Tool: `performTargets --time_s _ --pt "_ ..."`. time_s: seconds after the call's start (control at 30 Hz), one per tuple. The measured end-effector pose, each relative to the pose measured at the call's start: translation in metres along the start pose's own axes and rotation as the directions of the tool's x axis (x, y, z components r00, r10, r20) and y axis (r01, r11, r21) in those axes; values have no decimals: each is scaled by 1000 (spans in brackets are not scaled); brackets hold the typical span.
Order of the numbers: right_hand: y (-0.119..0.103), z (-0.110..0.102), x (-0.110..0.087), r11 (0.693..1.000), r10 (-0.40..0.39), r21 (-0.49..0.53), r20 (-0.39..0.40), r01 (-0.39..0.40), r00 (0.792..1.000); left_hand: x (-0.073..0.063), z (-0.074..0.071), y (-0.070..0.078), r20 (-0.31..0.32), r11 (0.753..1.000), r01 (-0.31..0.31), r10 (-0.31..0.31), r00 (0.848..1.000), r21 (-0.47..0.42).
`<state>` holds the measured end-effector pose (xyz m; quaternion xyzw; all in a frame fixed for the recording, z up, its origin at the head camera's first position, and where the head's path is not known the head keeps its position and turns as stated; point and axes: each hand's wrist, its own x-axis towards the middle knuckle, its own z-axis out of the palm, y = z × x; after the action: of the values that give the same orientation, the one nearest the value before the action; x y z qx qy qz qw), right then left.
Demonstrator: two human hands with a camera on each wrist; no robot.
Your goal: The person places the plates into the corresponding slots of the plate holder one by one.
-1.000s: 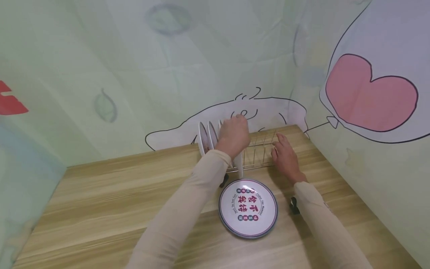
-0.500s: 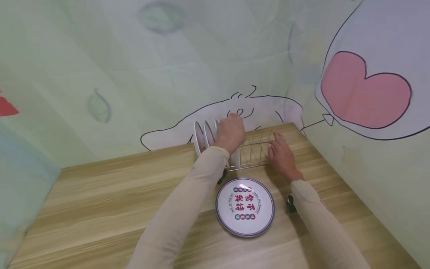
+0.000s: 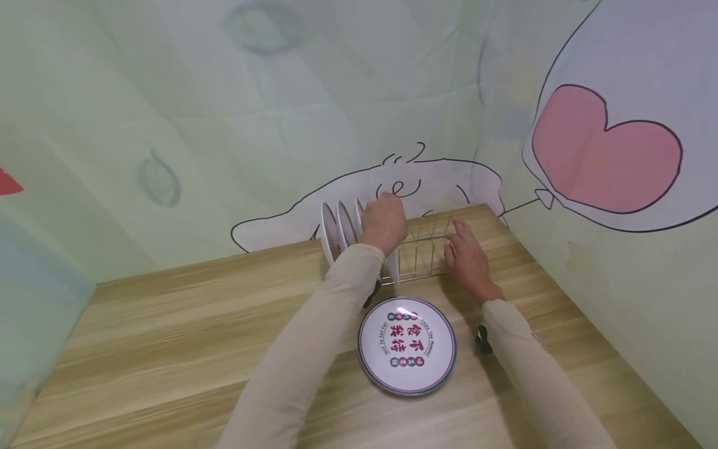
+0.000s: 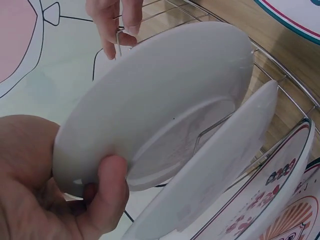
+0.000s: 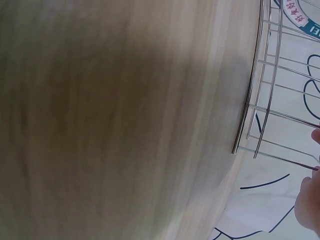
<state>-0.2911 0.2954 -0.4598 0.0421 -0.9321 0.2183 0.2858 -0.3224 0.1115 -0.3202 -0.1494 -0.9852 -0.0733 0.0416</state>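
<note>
My left hand (image 3: 384, 221) pinches the edge of a white plate (image 4: 165, 85), thumb on one face and fingers behind. That plate stands on edge in a wire dish rack (image 3: 423, 255), its back face showing in the left wrist view. Beside it, another white plate (image 4: 215, 155) leans in the rack, followed by patterned plates (image 3: 331, 231) at the left end. My right hand (image 3: 470, 262) is at the rack's right end, its fingers (image 4: 107, 25) and thumb around an end wire. A round plate with red characters (image 3: 406, 346) lies flat on the table in front of the rack.
The wooden table (image 3: 185, 337) runs wide to the left. Behind the rack hangs a pale green cloth (image 3: 224, 143) with cartoon drawings, and another side of it with a pink heart (image 3: 606, 153) borders the table's right edge. Small black pieces (image 3: 483, 340) show by the wrists.
The plate in my left hand has moved slightly back into the rack, its lower edge now near the front rail. My right hand stays at the rack's end. The head view has shifted slightly.
</note>
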Motion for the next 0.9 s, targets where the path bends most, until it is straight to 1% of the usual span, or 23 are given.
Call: performTargets --time_s 0.17,0.33,0.43,0.63,0.7,0.83,0.9 --pt "0 1 -1 1000 3 -5 4 -3 1000 3 5 -3 -23 1000 -2 2 1000 1" --pt "0 1 0 1000 1 0 10 -1 1000 7 10 -7 -27 1000 0 1 1000 10" --pt "1 1 -1 1000 4 4 10 -4 1000 8 10 -7 -22 1000 4 -4 1000 17" --pt "-1 2 -1 1000 10 4 14 -10 1000 9 11 -5 -9 997 24 -24 1000 72" --pt "-1 2 -2 1000 7 -1 9 -7 1000 10 12 -5 -6 997 29 -29 1000 75" --pt "-3 2 -3 1000 8 3 9 -8 1000 9 14 -7 21 996 56 -58 998 74" --pt "-4 1 -3 1000 10 2 15 -10 1000 8 15 -7 30 994 56 -59 998 92"
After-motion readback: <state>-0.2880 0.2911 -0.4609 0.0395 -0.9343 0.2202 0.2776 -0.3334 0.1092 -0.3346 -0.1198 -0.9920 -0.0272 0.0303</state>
